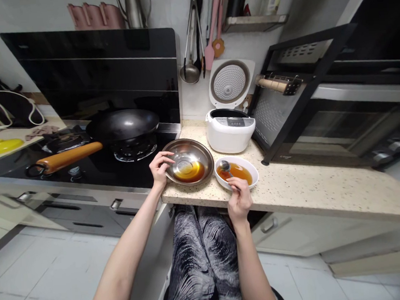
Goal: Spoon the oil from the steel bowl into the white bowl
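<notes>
Step in hand: by the look of it, spooning amber liquid (242, 171) between two bowls, direction uncertain.
Left hand (160, 168): grasping the left rim of the metal bowl (186, 147), fingers reaching over the edge.
Right hand (239, 197): closed around the handle of the spoon (225, 166).
Spoon: head at the far left part of the white bowl (221, 182); dipped or just above the liquid, cannot tell.
Metal bowl: on the worktop (302, 192), beside the stove (170, 133), liquid pooled toward its near right.
White bowl: on the worktop, just right of the metal bowl, holding liquid too.
Next move, as a judgement: calls for a level spoon, a slow lift past the white rim, little dripping between bowls, and a firm left hold against sliding.
Bowls: two, one metal, one white.
Spoons in hand: one.
Rice cooker (231, 133): one, lid raised, on the far side of the worktop.
Wok (124, 126): one, on the stove, handle pointing near left.
Burners: two in view.
Pink cups (95, 16): three, far left.
Jug (134, 8): one, metal, right of the cups.
Oven (324, 129): one, at right.
Hanging tools (209, 53): several, overlapping, exact number unclear.
</notes>
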`<move>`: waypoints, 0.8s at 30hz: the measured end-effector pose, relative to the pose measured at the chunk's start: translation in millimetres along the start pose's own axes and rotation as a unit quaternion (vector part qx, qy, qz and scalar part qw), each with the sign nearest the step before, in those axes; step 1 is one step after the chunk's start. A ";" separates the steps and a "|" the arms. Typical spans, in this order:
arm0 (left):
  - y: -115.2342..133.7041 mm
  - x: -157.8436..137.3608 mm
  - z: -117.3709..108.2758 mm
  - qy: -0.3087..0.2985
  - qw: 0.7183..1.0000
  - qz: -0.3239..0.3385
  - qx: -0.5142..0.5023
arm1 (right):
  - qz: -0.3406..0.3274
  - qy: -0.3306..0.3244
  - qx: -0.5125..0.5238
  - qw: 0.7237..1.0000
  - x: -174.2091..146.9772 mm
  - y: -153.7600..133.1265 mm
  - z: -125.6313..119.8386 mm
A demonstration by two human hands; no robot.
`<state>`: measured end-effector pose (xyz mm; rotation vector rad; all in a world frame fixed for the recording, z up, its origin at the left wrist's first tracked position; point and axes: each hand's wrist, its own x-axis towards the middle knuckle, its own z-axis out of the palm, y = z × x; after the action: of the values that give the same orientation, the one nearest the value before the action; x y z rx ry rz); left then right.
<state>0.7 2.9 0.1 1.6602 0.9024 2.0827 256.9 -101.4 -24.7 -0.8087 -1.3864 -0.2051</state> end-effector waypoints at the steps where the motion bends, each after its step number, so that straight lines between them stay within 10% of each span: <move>1: -0.2 0.0 0.1 0.001 1.000 0.000 0.001 | -0.016 -0.011 -0.006 1.000 0.7 0.6 -0.5; 16: -0.4 0.5 0.0 0.001 1.000 0.004 -0.001 | -0.094 -0.078 -0.046 0.991 2.2 0.0 -8.3; 24: -1.4 0.0 -0.6 -0.001 1.000 0.009 -0.008 | 0.015 0.085 0.014 0.996 0.2 -11.1 1.0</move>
<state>0.0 3.8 -0.9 1.6677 0.8725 2.0944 249.8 -108.8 -20.3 -0.7707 -1.2132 -0.2255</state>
